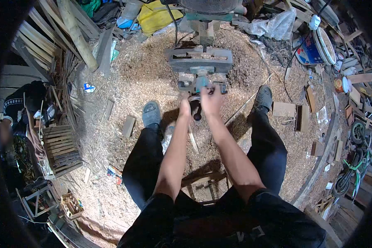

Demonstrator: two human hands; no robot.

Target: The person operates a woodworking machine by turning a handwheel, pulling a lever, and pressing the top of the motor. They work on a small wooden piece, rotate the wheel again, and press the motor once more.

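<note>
A grey metal vise [200, 65] stands ahead of me under a drilling-type machine [211, 5], with a wooden piece apparently between its jaws. On the near side of the vise is a handwheel [194, 98] with a dark crank knob [197, 116] pointing toward me. My left hand [185, 106] is at the wheel's left side, fingers closed around the rim and partly hidden. My right hand [211, 101] grips the wheel's right side, slightly smeared by motion, with its fingers curled over the far edge.
Wood shavings [124, 99] cover the floor. Several wood offcuts [284, 109] lie to the right, near a blue bucket [308, 51]. A slatted wooden crate [62, 146] and another person [20, 107] are at the left. A small bicycle [351, 167] stands far right.
</note>
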